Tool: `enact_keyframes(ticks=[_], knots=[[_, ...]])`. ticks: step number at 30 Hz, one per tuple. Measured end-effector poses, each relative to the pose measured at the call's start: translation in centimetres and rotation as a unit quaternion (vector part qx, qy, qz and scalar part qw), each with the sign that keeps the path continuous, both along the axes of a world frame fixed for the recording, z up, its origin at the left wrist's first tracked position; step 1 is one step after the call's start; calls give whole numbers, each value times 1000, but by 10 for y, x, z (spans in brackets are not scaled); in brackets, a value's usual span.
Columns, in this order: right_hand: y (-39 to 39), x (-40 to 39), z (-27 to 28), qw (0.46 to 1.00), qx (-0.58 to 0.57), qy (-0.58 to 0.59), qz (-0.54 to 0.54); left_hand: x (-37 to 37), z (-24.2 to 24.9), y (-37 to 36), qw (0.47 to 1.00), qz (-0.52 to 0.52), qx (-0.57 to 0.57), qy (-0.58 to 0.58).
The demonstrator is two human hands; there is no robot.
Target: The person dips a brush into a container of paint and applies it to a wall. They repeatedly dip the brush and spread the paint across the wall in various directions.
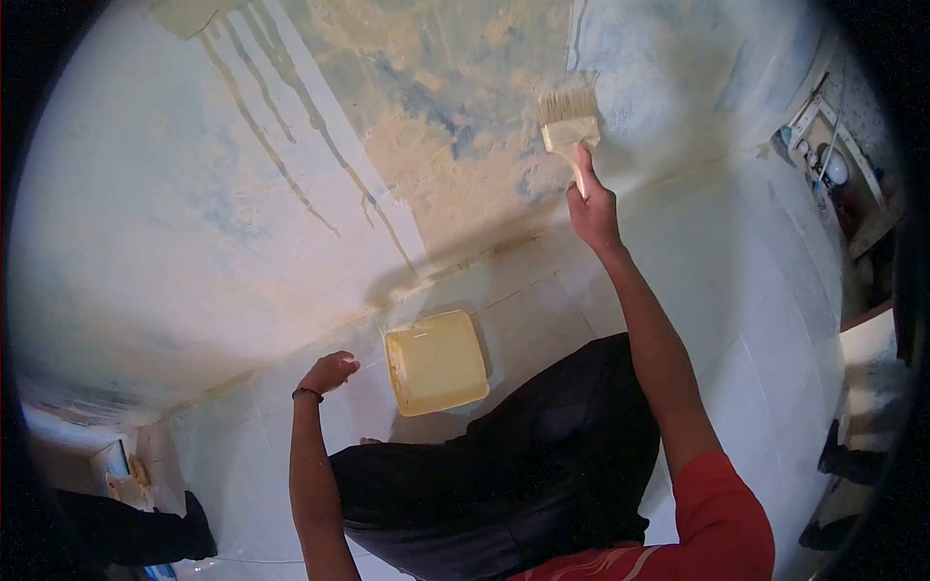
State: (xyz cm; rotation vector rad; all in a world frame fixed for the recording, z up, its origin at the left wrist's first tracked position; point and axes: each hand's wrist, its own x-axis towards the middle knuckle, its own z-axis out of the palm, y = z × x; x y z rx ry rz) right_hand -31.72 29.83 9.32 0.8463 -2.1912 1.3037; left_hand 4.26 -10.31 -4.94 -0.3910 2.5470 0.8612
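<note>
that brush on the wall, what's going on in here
A person is crouched by a patchy, stained wall. Their right hand holds a wide brush with its bristles against the wall. The left hand is loosely curled, holding nothing, near a yellow square tub on the tiled floor.

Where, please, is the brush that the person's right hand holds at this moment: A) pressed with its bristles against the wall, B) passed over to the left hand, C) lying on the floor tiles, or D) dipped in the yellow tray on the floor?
A: the right hand grips the handle of the brush, raised with its bristles against the patchy wall, well above the yellow tray on the floor.
</note>
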Motion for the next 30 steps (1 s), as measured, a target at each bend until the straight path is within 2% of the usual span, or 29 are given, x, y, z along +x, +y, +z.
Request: enact_keyframes(ticks=[1, 3, 4, 6, 7, 9, 15, 17, 21, 23, 24, 26, 30], knots=[[4, 1, -3, 999, 16, -40, 14, -1, 2, 4, 1000, 0, 2, 1], [10, 3, -10, 998, 41, -39, 15, -6, 14, 14, 989, 124, 18, -76], [13, 3, -14, 997, 64, -40, 16, -3, -1, 5, 989, 122, 18, -75], [16, 4, -22, 998, 65, -12, 16, 3, -33, -17, 1000, -7, -26, -16], [18, 4, -27, 997, 67, 17, 18, -3, -9, -2, 1000, -9, -26, -15], [25, 5, -37, 995, 94, -10, 19, -10, 36, 28, 987, 141, 19, -80], [41, 8, -66, 983, 166, -74, 25, -7, 39, 29, 990, 128, 13, -58], [45, 13, -65, 960, 237, -147, 15, -8, 43, 31, 990, 131, 14, -56], [56, 9, -85, 938, 301, -167, 30, -7, 39, 30, 991, 130, 22, -40], [60, 8, -90, 893, 378, -237, 54, -4, 40, 30, 991, 132, 20, -32], [62, 6, -95, 894, 378, -235, 55, -4, 43, 32, 991, 133, 19, -25], [66, 0, -105, 850, 441, -280, 66, -1, 51, 37, 990, 138, 25, -21], [69, 1, -94, 851, 438, -287, 27, 1, 50, 35, 990, 137, 20, -14]])
